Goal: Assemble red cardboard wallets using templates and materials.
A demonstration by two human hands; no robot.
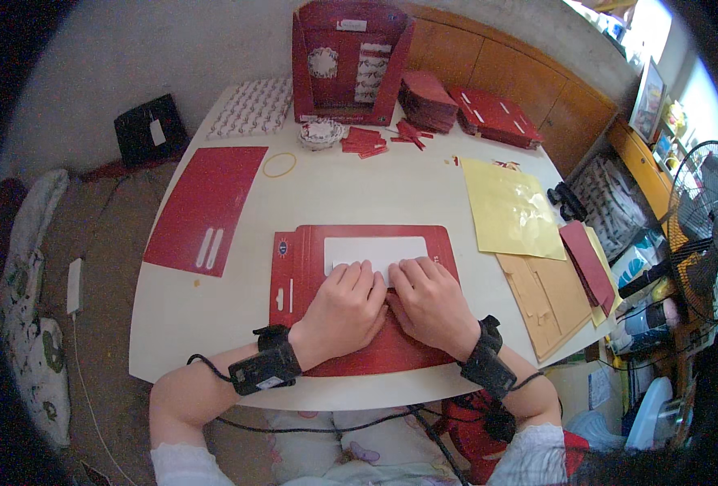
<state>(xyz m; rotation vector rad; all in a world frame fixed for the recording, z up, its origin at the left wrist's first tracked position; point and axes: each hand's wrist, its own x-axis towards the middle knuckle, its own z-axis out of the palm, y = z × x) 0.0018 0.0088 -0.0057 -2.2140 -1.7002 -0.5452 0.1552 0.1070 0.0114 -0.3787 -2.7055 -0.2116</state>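
A flat red card sheet (375, 360) lies at the near middle of the white table, with a hanging slot and a folded flap along its left side. On its upper half is a white rectangular piece of paper or card (375, 248). My left hand (339, 312) is closed with bent fingers over the near edge of this white piece. Close beside it, my right hand (433, 306) grips the same edge, fingers bent and held together. The thumbs are mostly hidden beneath the hands. Both wrists carry black strapped devices.
Another red sheet (207, 202) with two white slots lies left, near a rubber band (279, 165). A red display box (351, 73) stands at the back, beside red card stacks (498, 117). Yellow sheets (511, 202) and brown cardboard (541, 304) lie right; a fan (703, 227) stands beyond.
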